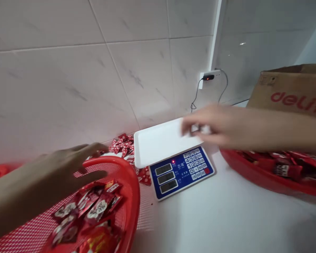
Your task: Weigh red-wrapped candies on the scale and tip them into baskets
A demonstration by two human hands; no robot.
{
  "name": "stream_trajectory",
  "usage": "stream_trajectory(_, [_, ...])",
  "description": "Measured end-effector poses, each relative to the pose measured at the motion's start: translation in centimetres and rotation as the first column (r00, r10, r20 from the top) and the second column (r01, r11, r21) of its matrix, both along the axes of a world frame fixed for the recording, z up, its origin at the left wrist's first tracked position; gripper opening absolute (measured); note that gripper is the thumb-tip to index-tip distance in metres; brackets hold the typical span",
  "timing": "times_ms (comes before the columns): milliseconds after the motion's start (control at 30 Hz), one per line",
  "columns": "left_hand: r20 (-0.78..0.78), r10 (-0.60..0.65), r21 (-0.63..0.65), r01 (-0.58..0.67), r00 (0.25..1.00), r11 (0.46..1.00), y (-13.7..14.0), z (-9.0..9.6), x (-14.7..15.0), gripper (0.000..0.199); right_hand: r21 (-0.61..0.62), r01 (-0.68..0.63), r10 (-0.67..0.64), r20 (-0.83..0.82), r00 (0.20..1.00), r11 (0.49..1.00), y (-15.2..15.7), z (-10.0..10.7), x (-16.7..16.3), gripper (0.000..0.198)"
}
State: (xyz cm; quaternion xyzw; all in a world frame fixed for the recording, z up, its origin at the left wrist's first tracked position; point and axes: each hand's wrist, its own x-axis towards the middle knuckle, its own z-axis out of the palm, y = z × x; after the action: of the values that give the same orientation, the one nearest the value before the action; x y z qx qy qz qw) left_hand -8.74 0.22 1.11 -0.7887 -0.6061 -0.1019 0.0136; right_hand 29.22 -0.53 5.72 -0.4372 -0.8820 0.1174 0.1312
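My left hand [81,158] reaches over the rim of a red mesh basket [133,196] at the lower left, thumb and fingers apart, with nothing visible between them. Below it, red wrapped packets [97,209] lie in the basket. My right hand [210,123] is above the right end of the white tray [158,142] of a blue digital scale [183,172]. Its fingers are curled and smeared by motion, so I cannot make out whether anything is in them. The visible part of the tray is bare.
More small red packets [122,144] lie between the scale and the tiled wall. At the right stands a second red basket [252,175] of packets, with a cardboard box [289,93] behind it. A black plug [208,77] with a cable sits in the wall socket.
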Motion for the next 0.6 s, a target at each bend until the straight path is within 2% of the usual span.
stream_trajectory(33, [-0.066,-0.040,-0.003,0.040,0.997,0.999,-0.2,0.8,3.0,0.034,0.068,0.184,-0.187,0.050,0.981,0.981,-0.2,-0.3,4.0,0.021])
stream_trajectory(67, [-0.098,-0.099,-0.008,0.099,0.990,0.995,-0.4,1.4,6.3,0.036,0.083,0.369,-0.376,0.092,0.922,0.926,-0.4,-1.1,7.5,0.020])
stream_trajectory(100, [-0.128,-0.175,-0.070,0.167,0.976,0.983,-0.4,1.8,9.6,0.035,0.037,0.483,-0.483,0.147,0.863,0.875,-0.5,-2.2,10.5,0.024])
stream_trajectory(133, [-0.164,-0.235,-0.135,0.214,0.958,0.967,-0.1,2.2,13.0,0.033,-0.012,0.541,-0.528,0.198,0.826,0.841,-0.5,-3.5,12.7,0.042])
stream_trajectory(167, [-0.174,-0.301,-0.187,0.269,0.938,0.945,0.5,2.7,16.1,0.030,-0.077,0.571,-0.537,0.258,0.803,0.817,-0.5,-5.0,14.3,0.066])
stream_trajectory(233, [-0.141,-0.416,-0.105,0.405,0.898,0.909,2.9,3.8,21.9,0.027,-0.218,0.542,-0.445,0.371,0.815,0.811,-0.2,-7.8,15.6,0.109])
stream_trajectory(300, [-0.058,-0.448,0.012,0.450,0.892,0.893,6.1,4.8,26.6,0.022,-0.318,0.503,-0.325,0.474,0.819,0.804,0.3,-10.0,15.3,0.125])
stream_trajectory(367, [0.183,-0.437,0.125,0.420,0.881,0.899,8.8,5.4,30.2,0.016,-0.342,0.479,-0.254,0.532,0.808,0.808,0.8,-11.3,14.4,0.125])
stream_trajectory(400, [0.366,-0.429,0.141,0.406,0.826,0.903,9.6,5.3,31.5,0.015,-0.327,0.465,-0.239,0.543,0.805,0.823,0.9,-11.7,14.0,0.123])
stream_trajectory(433, [0.540,-0.413,0.135,0.409,0.733,0.902,9.8,4.9,32.5,0.015,-0.300,0.442,-0.235,0.534,0.812,0.845,1.0,-11.9,13.7,0.118])
stream_trajectory(500, [0.787,-0.366,0.105,0.475,0.498,0.873,8.7,3.4,33.4,0.016,-0.242,0.379,-0.233,0.472,0.850,0.893,0.9,-12.2,13.6,0.103])
stream_trajectory(533, [0.843,-0.359,0.110,0.525,0.400,0.844,7.4,2.3,33.3,0.015,-0.209,0.351,-0.238,0.426,0.873,0.913,0.8,-12.4,13.7,0.092])
stream_trajectory(600, [0.864,-0.408,0.167,0.598,0.294,0.784,4.2,0.1,31.7,0.011,-0.146,0.332,-0.266,0.345,0.900,0.932,0.4,-12.6,14.1,0.069])
